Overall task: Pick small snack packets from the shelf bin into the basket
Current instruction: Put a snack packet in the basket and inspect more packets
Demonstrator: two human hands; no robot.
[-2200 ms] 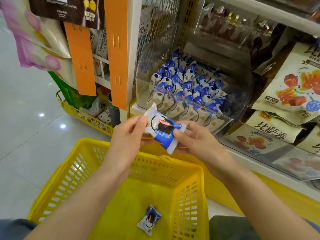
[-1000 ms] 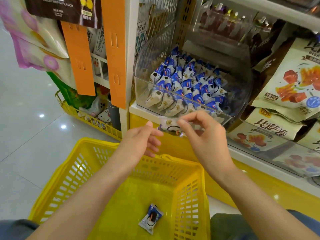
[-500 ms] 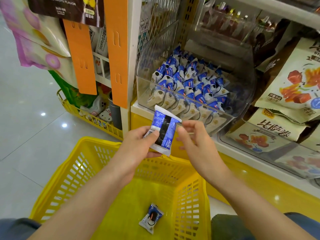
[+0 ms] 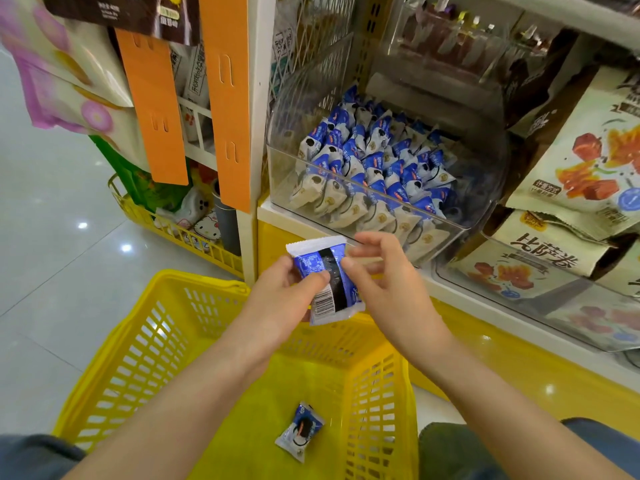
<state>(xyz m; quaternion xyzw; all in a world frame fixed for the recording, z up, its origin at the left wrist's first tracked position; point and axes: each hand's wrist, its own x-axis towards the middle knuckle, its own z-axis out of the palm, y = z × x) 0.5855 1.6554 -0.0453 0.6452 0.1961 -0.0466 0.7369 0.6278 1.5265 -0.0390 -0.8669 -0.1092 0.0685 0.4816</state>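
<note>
A blue and white snack packet [image 4: 325,271] is held upright above the far rim of the yellow basket [image 4: 114,358], its back with barcode facing me. My left hand [image 4: 280,296] pinches its left edge between thumb and fingers. My right hand [image 4: 384,282] touches its right edge with thumb and fingertips, the other fingers spread. One more small packet [image 4: 300,432] lies on the basket floor. Just beyond my hands, the clear shelf bin [image 4: 464,233] holds several rows of the same packets [image 4: 374,168].
Larger snack bags [image 4: 595,161] fill the bins to the right. Orange hanging strips [image 4: 225,98] and a white shelf post stand left of the bin. A low yellow wire rack [image 4: 194,233] with goods sits on the glossy floor at left. My knees show at the bottom.
The packet has been turned over between both hands, from its front face to its back with the barcode. It stays above the basket's far rim; the packet inside the basket has not moved.
</note>
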